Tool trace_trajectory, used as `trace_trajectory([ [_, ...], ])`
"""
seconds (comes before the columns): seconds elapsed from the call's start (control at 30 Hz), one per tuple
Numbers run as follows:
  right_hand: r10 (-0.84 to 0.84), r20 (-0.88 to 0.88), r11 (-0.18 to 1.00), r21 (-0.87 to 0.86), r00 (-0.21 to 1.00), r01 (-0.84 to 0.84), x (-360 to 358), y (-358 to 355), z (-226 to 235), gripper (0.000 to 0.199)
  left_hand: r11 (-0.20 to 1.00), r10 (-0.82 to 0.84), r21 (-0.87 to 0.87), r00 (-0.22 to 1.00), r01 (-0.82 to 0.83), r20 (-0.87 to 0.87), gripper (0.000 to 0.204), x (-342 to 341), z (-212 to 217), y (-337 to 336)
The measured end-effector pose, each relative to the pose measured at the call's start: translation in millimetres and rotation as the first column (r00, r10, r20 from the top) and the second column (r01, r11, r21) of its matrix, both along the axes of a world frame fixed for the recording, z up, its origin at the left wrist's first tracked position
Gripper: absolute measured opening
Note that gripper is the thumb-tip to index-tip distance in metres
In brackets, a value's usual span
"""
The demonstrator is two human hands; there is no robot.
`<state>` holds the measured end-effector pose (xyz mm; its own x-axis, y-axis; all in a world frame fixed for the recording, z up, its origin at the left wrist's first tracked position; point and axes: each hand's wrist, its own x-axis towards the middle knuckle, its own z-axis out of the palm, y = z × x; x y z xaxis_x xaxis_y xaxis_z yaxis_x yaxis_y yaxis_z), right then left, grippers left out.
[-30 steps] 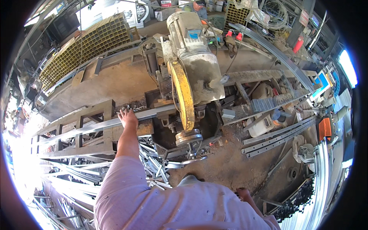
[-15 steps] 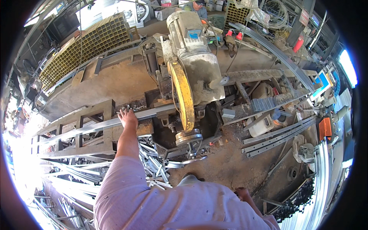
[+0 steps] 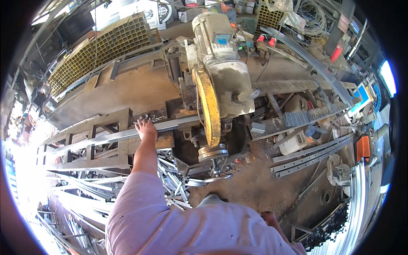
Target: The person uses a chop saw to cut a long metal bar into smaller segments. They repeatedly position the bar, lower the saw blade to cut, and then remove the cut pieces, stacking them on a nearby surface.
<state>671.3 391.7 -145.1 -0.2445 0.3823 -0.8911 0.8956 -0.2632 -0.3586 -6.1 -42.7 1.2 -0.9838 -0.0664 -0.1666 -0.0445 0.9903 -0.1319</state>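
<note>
A long square metal tube (image 3: 106, 139) lies along a steel frame and runs into a cut-off saw with a yellow blade guard (image 3: 208, 108). My left hand (image 3: 146, 128) rests on this tube left of the saw, palm down, its fingers spread over the far side. Under the guard, where tube and blade meet is hidden. A round vise wheel with a crank handle (image 3: 216, 165) sits at the saw's front. Low beside my body hangs my right hand (image 3: 268, 218), away from the saw; its fingers are too dark and small to read.
Short tube offcuts (image 3: 172, 178) pile up below the saw on the left. A steel support rack (image 3: 89, 144) stands left. Punched metal bars (image 3: 312, 157) and a white jug (image 3: 293, 142) lie right. Yellow square tubes (image 3: 102, 46) are stacked behind. A person (image 3: 227, 9) is at the back.
The whole view has shifted slightly, so the scene sits a little further right. My left hand stays on the tube, and the saw stays lowered.
</note>
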Motion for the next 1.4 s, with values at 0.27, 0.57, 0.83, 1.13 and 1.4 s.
trace_trajectory([
  [0.27, -0.036, -0.022, 0.999, 0.005, 0.999, 0.036, -4, -5, 9, 0.034, 1.0, -0.019, 0.019, 0.999, 0.02, -0.042, 0.051, 0, -6, -4],
  [0.57, -0.034, 0.013, 0.999, 0.009, 0.999, 0.033, -10, -12, 21, 0.033, 1.0, -0.027, 0.008, 0.998, 0.028, -0.06, 0.049, -2, -11, -6],
  [0.83, 0.256, -0.108, 0.964, 0.094, 0.961, -0.247, -11, -10, 11, 0.029, 0.999, -0.016, -0.035, 0.998, 0.013, -0.068, 0.049, -7, -24, -16],
  [1.13, 0.29, -0.18, 0.956, 0.099, 0.94, -0.276, -31, -9, 11, 0.018, 0.999, -0.01, 0.033, 1.0, 0.011, -0.029, 0.047, -6, -13, -10],
  [1.4, 0.276, -0.162, 0.956, 0.15, 0.947, -0.253, -49, -31, 21, 0.021, 0.999, -0.047, 0.02, 0.999, 0.047, -0.018, 0.048, -8, -13, -9],
])
